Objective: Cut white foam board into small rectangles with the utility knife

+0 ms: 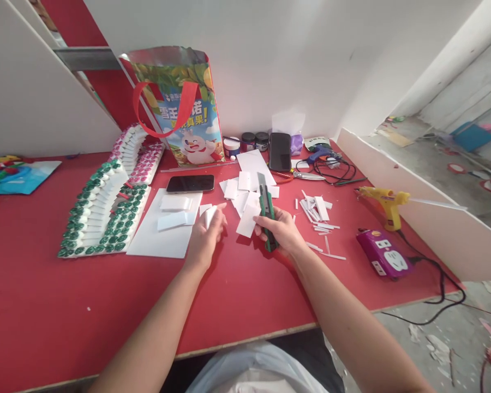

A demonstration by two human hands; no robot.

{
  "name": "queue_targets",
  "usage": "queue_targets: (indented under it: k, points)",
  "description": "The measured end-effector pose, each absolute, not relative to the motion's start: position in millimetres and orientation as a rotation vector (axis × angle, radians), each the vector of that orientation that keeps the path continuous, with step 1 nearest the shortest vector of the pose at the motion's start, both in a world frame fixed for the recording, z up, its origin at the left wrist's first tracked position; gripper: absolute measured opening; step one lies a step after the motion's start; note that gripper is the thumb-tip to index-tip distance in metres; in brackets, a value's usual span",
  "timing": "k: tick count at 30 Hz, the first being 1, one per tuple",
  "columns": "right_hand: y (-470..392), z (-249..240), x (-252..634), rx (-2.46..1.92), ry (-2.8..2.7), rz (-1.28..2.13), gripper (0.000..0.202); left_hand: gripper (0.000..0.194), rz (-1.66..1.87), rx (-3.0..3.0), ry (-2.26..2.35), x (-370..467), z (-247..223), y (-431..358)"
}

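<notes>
My right hand (280, 232) is closed around a green and black utility knife (267, 210), its blade pointing up and away from me. A white rectangular piece of board (249, 218) lies right by the fingertips of that hand; I cannot tell whether they pinch it. My left hand (207, 237) is closed on a small white board piece (210, 216), which shows above the thumb. Beyond both hands lies a loose pile of white board pieces (242, 183). At left, a large white sheet (159, 243) bears a few cut rectangles (172, 220).
Thin white offcuts (315, 210) lie at right, near a yellow glue gun (387, 202) and a purple power socket (384, 254) with a cord. Scissors (309, 176), phones (190, 184), a colourful bag (188, 120) and green-decorated board arches (102, 213) stand or lie farther back.
</notes>
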State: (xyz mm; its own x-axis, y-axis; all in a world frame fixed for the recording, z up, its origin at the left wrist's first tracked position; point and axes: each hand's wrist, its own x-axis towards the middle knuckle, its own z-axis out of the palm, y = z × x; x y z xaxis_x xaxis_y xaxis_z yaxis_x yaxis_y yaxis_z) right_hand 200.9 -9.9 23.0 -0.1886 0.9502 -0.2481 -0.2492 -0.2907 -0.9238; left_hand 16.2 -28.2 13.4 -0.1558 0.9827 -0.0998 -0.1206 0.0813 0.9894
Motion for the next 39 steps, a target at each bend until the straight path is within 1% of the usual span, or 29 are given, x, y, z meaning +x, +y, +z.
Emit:
queue_targets:
  k: [2, 6, 9, 14, 17, 19, 22, 27, 32, 34, 37, 39]
  points:
    - [-9, 24, 203, -1.114, -0.89, 1.63, 0.028, 0.055, 1.365, 0.868, 1.172, 11, 13, -24]
    - [-7, 23, 205, -1.115, -0.803, 1.639, 0.028, 0.042, 1.399, 0.862, 1.12, 7, 12, -22]
    - [-6, 20, 205, -1.138, -0.759, 1.6, 0.026, 0.037, 1.402, 0.931, 1.113, 11, 10, -25]
    - [-6, 21, 203, -1.167, -0.688, 1.557, 0.025, 0.039, 1.352, 1.09, 1.23, 12, 6, -28]
    - [-6, 22, 202, -1.158, -0.689, 1.568, 0.026, 0.043, 1.372, 1.126, 1.371, 12, 6, -28]
    - [-7, 22, 200, -1.157, -0.699, 1.57, 0.026, 0.044, 1.407, 1.145, 1.381, 14, 7, -28]
    - [-10, 20, 194, -1.166, -0.717, 1.571, 0.028, 0.041, 1.432, 1.261, 1.372, 23, 6, -31]
    - [-16, 22, 184, -1.138, -0.771, 1.623, 0.036, 0.036, 1.295, 1.552, 1.442, 34, 5, -37]
    - [-18, 27, 189, -1.06, -0.783, 1.785, 0.034, 0.032, 1.284, 1.701, 1.469, 29, 7, -37]
    - [-17, 27, 192, -1.071, -0.823, 1.754, 0.035, 0.032, 1.273, 1.759, 1.424, 27, 7, -37]
    - [-15, 25, 195, -1.156, -0.98, 1.605, 0.042, 0.029, 1.232, 1.838, 1.293, 28, 6, -37]
    - [-13, 23, 197, -1.197, -1.049, 1.551, 0.042, 0.034, 1.215, 1.787, 1.262, 29, 6, -37]
